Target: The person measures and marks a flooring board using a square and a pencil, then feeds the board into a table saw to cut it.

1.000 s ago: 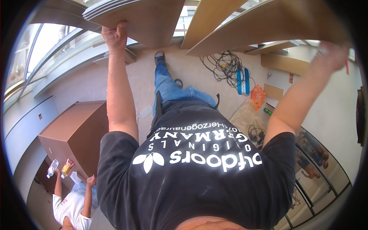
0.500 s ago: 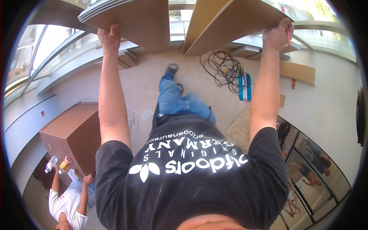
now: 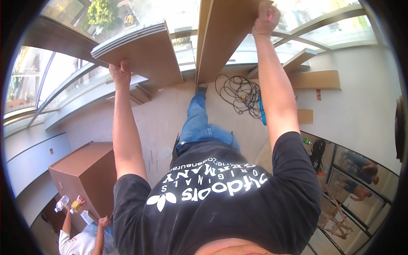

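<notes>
My left hand [image 3: 120, 73] is closed on the near edge of a stack of brown boards [image 3: 146, 57] with pale edges, its thumb lying on the face. The stack stands upright against the window side. My right hand [image 3: 266, 20] grips the upper corner of a tall brown board [image 3: 227, 38], and a thin red stick like a pencil shows between its fingers. Behind that board leans another lighter panel [image 3: 204, 19]. The far fingers of both hands are hidden.
A tangled black cable [image 3: 238, 95] lies on the floor beside a blue object [image 3: 262, 111]. Board offcuts [image 3: 316, 80] rest along the right wall. A brown cabinet [image 3: 83, 163] stands at left, near a person [image 3: 83, 242] holding a bottle and a yellow package. A mirror [image 3: 352, 187] stands at right.
My view has tilted up toward the windows. My right hand has moved left and farther away, with the tall board turned more edge-on. My left hand keeps its grip on the stack.
</notes>
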`<state>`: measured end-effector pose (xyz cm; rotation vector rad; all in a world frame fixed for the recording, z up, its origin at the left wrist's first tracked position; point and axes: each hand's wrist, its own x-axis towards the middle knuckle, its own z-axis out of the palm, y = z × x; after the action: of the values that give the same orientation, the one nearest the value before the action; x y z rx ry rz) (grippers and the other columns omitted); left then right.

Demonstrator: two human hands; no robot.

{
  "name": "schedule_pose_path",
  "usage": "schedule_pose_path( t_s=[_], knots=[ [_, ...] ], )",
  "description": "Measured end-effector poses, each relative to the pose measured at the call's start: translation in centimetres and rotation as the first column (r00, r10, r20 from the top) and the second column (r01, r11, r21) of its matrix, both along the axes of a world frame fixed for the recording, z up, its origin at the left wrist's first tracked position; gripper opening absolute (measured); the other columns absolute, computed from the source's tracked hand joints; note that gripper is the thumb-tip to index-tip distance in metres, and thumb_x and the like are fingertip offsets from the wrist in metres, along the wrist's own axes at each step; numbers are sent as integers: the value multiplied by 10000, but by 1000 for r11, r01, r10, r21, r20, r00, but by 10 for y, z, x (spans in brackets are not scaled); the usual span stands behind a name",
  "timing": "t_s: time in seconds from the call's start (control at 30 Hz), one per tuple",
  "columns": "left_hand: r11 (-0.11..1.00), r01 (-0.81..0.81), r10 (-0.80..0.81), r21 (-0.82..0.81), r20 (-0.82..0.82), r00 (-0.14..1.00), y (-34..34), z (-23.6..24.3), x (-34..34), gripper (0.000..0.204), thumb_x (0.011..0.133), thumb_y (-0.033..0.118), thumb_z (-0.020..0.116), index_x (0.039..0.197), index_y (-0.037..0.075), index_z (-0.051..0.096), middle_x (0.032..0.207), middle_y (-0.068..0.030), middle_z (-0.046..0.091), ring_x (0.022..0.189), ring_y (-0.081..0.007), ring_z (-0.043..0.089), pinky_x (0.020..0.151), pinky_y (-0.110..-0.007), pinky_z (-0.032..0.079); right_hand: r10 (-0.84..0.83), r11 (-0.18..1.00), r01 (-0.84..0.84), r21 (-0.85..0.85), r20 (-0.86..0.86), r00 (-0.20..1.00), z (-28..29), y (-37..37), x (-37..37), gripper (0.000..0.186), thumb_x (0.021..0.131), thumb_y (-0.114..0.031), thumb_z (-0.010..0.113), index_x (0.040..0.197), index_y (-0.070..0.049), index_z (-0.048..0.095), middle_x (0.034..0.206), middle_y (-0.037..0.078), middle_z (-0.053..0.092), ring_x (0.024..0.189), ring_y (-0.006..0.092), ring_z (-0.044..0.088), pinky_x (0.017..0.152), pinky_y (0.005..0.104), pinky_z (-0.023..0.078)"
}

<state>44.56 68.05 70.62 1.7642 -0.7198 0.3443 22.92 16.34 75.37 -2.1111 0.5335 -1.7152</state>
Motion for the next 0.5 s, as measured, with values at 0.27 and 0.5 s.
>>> schedule_pose_path(
  t_s=[0.27, 0.5],
  knots=[
    [998, 37, -41, -44, -76, 996, 15, -9, -5, 774, 909, 733, 600, 1165, 7, 683, 1055, -93, 729, 986, -197, 663, 866, -366, 516, -20, 957, 37, 288, -63, 998, 5, 91, 15, 535, 956, -365, 732, 1245, 35, 525, 1221, 222, 626, 1158, 352, 604, 1039, 420, 476],
    [997, -73, 75, 21, -120, 990, 2, 5, -10, 311, 921, 266, 638, 1076, 2, 693, 1026, -139, 728, 968, -268, 683, 857, -383, 524, 548, 792, -471, 389, -111, 829, -8, 216, -9, 303, 977, -213, 724, 1206, -60, 597, 1227, 140, 695, 1084, 206, 683, 955, 312, 537]
  ],
)
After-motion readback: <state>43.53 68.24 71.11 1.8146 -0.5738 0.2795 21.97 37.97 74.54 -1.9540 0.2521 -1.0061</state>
